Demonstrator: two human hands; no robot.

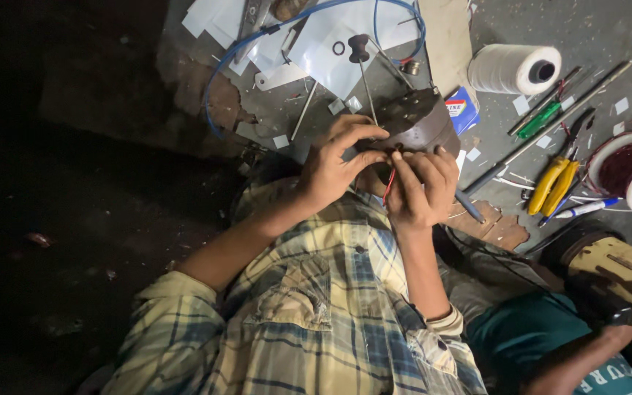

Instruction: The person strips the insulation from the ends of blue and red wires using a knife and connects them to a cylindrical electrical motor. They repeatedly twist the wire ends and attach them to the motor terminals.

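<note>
A round dark metal motor part (417, 121) is gripped by L hand (328, 167) & R hand (420, 186), w/ red wire (388, 186) btwn fingers. Yellow-handled pliers (554, 184) & white thread spool (515, 69) are seen twd floor's right edge.

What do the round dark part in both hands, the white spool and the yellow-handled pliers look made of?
The round dark drum-shaped part, held by the left hand and right hand, looks like dull bare metal, going by its grey sheen. The white spool seems wound thread or cord on a tube; fine ridges show. The yellow-handled pliers appear to have glossy plastic or rubber sleeves.
</note>
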